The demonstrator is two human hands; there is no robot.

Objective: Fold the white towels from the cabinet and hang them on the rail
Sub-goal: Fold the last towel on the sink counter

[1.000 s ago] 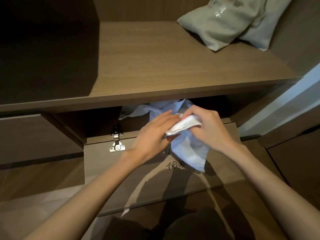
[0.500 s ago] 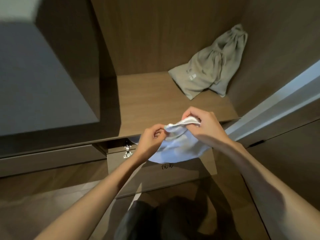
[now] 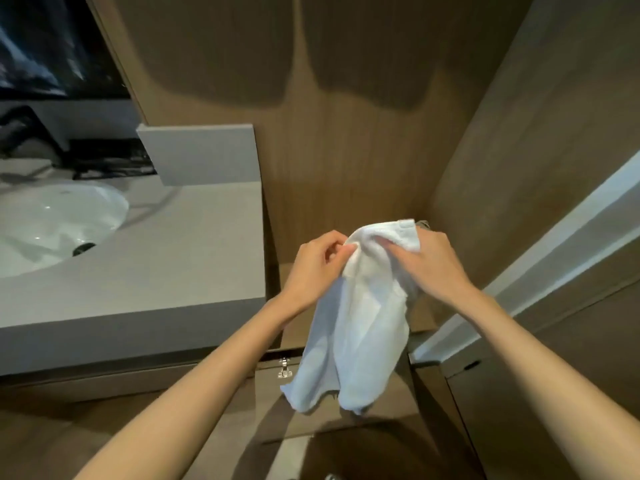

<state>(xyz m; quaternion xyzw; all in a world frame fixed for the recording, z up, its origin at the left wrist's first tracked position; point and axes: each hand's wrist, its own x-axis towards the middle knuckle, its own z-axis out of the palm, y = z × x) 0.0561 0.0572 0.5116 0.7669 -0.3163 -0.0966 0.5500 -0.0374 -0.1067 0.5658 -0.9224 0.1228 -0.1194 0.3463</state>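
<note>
A white towel [image 3: 360,327] hangs loose in front of me, bunched at its top edge and drooping down over the open cabinet door [image 3: 332,407]. My left hand [image 3: 311,268] pinches the towel's upper left corner. My right hand [image 3: 433,265] grips the top right part, fingers curled into the cloth. Both hands are level and close together, above the wooden cabinet niche [image 3: 346,168]. No rail is in view.
A grey vanity counter [image 3: 173,265] with a white sink basin [image 3: 52,223] lies to the left, with a dark mirror [image 3: 52,46] above it. A metal hinge [image 3: 284,368] shows on the open door. A pale door frame [image 3: 554,244] runs along the right.
I have risen and the view has lifted from the low shelf to counter height. The towel came up out of the cabinet with both hands and now hangs freely.
</note>
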